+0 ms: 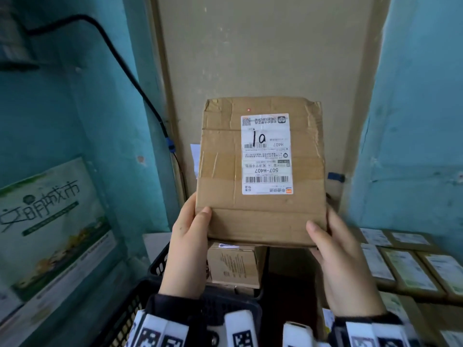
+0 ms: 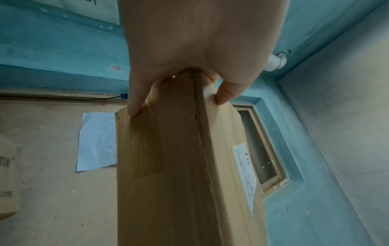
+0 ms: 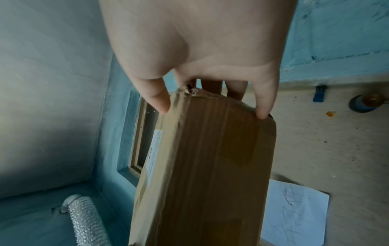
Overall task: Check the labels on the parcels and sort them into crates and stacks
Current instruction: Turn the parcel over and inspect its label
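While both hands lift a parcel (image 1: 260,171), the crate (image 1: 160,265) holds boxes (image 1: 234,265).

Head view high, facing forward — wrist views close, along the shared parcel (image 1: 260,171) edges.

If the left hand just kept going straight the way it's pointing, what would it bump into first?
The left hand already grips the cardboard parcel, so that travels with it. It points forward and up; beyond it, the beige panel between the blue walls looks likely to be met first, though how far off is unclear.
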A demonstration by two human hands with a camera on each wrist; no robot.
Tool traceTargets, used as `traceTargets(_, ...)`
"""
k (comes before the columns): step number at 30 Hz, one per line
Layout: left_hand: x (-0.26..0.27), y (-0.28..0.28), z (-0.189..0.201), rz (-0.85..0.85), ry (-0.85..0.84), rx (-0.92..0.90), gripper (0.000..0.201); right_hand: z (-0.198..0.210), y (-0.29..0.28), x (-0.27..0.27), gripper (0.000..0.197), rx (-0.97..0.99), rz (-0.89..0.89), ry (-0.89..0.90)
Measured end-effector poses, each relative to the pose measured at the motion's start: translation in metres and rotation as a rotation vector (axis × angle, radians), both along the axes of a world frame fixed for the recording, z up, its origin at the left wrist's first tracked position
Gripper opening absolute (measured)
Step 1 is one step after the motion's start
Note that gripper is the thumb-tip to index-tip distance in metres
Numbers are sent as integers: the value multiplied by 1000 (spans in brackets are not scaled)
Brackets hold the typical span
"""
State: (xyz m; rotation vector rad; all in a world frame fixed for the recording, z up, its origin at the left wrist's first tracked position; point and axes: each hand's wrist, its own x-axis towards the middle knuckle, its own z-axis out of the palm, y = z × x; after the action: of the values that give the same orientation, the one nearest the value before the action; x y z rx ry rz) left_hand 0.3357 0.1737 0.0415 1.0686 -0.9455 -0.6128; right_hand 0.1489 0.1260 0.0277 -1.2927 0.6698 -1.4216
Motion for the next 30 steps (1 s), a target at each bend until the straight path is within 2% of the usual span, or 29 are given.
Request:
traceTargets(8, 25, -12, -9, -92, -2, 20, 32, -13, -2, 27, 48, 60, -167, -14)
traceTargets(11, 26, -8, -7, -95, 16, 19, 34, -11, -2, 28, 47, 46, -167, -4)
traceTargets(16, 27, 7, 6, -101, -74, -10, 32, -1, 1, 27, 38, -8, -107, -45)
traceTargets(23, 18, 16, 11, -6, -102, -4, 32, -13, 12, 19, 46, 21, -25, -7)
traceTargets(30, 3, 25, 8, -57, -103, -30, 33, -6, 16, -3, 40, 5, -6, 59)
